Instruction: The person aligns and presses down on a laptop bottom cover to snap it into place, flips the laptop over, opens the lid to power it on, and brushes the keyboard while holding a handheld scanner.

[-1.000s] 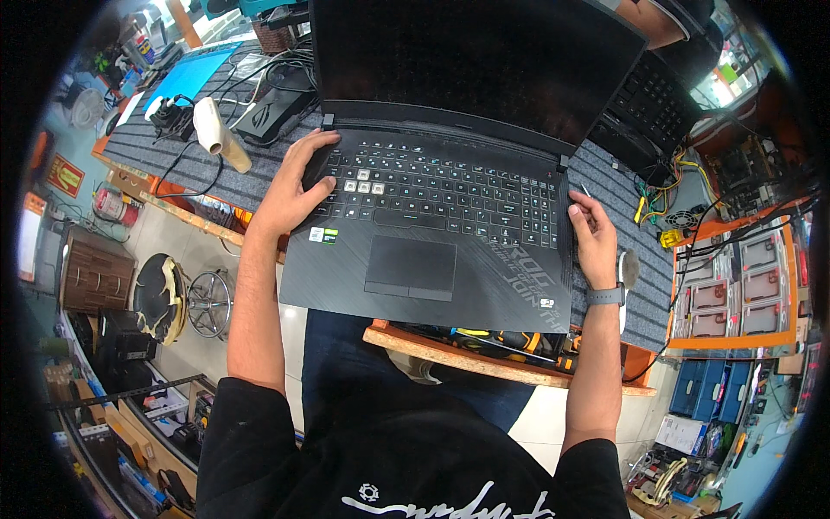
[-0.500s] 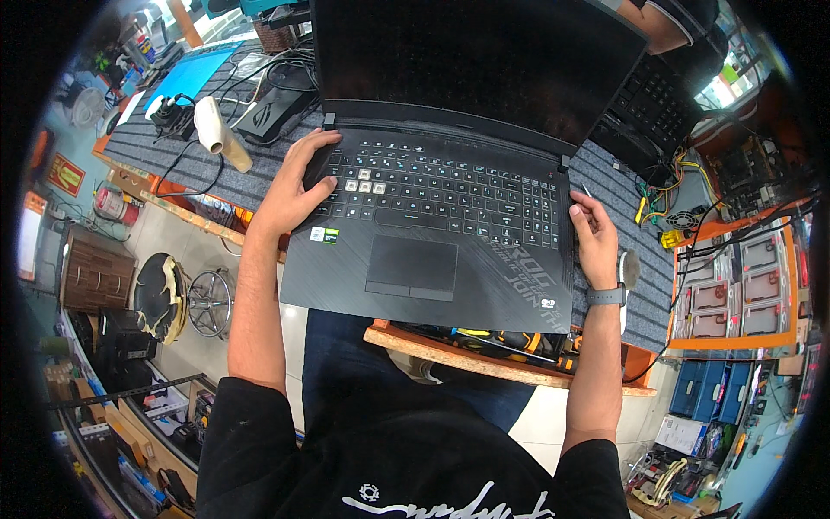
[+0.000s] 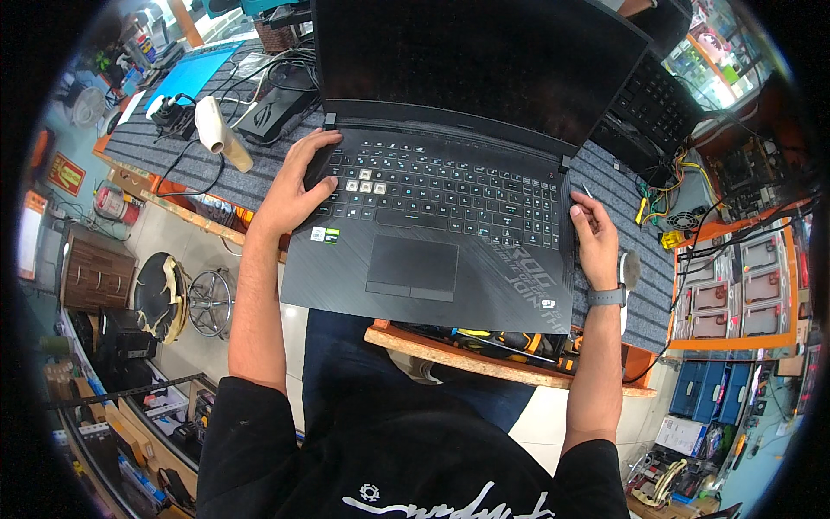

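Note:
An open black laptop [image 3: 333, 277] lies before me, its dark screen [image 3: 475, 60] tilted back. Several white-framed keys [image 3: 366, 187] stand out at the keyboard's left. My left hand [image 3: 298, 190] grips the laptop's left side, thumb on the deck beside the keys and a finger at the corner near the hinge. At the right edge, my right hand [image 3: 595, 233] holds the side with bent fingers. The undersides of both grips are hidden.
A drawer [image 3: 467, 350] with yellow-and-black tools stands pulled out below the laptop's front edge. A power brick [image 3: 277, 112], cables and a beige-white handled tool [image 3: 220, 134] lie left. Right are a black keyboard [image 3: 653, 104], colored wires and a brush [image 3: 631, 270].
My hands and the laptop stay where they were. The other person's arm at the top right has drawn back, mostly out of sight behind the screen.

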Demonstrator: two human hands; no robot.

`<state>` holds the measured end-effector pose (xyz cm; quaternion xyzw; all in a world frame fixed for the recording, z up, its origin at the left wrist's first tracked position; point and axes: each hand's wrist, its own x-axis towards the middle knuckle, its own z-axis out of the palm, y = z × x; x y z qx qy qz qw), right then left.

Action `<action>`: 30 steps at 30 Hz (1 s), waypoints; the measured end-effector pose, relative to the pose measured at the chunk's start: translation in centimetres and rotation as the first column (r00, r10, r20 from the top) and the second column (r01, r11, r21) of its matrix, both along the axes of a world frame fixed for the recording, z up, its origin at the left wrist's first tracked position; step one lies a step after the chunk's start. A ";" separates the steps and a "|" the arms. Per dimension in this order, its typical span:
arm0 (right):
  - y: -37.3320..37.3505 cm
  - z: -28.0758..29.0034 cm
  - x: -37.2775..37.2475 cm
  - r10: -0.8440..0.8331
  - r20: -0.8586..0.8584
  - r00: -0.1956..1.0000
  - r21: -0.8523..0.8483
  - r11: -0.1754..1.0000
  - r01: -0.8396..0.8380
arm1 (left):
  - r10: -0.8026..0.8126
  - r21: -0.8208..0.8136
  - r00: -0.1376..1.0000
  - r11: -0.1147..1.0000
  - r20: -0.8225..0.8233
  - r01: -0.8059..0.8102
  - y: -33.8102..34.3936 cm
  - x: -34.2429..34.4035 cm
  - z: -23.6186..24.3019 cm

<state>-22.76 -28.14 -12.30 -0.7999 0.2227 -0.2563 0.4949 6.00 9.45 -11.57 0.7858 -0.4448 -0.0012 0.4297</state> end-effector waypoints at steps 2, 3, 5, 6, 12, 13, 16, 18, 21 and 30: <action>0.1 0.1 0.0 0.001 0.002 1.000 -0.005 1.000 -0.001 | 0.000 0.000 1.000 1.000 0.001 0.000 0.0 0.0 0.0; 0.1 0.0 0.1 0.003 0.005 1.000 0.002 1.000 -0.003 | -0.001 0.000 1.000 1.000 0.004 0.001 0.0 0.0 0.1; 0.0 0.0 0.1 0.006 0.011 1.000 0.012 1.000 -0.006 | -0.001 0.000 1.000 1.000 0.007 0.001 0.0 0.0 0.1; 0.1 0.0 0.1 0.003 0.007 1.000 0.010 1.000 -0.003 | 0.000 0.000 1.000 1.000 0.008 0.000 0.0 0.0 0.1; 0.2 0.1 0.1 -0.005 0.007 1.000 0.000 1.000 0.005 | -0.003 0.001 1.000 1.000 0.024 0.003 0.1 0.1 0.0; 0.3 0.2 0.1 -0.005 0.007 1.000 0.000 1.000 0.005 | -0.004 0.001 1.000 1.000 0.025 0.004 0.1 0.1 0.0; 0.0 0.0 0.0 -0.007 0.004 1.000 -0.009 1.000 0.007 | 0.002 0.003 1.000 1.000 0.011 -0.002 0.0 0.0 0.1; 0.0 0.0 0.1 -0.007 0.002 1.000 -0.008 1.000 0.007 | -0.001 0.001 1.000 1.000 0.012 0.001 0.0 0.0 0.1; 0.2 0.2 0.1 -0.007 -0.003 1.000 -0.001 1.000 0.007 | -0.006 0.001 1.000 1.000 0.021 0.006 0.1 0.1 0.0; 0.1 0.1 0.0 -0.001 0.011 1.000 -0.005 1.000 0.001 | -0.003 0.001 1.000 1.000 0.012 0.003 0.1 0.0 0.2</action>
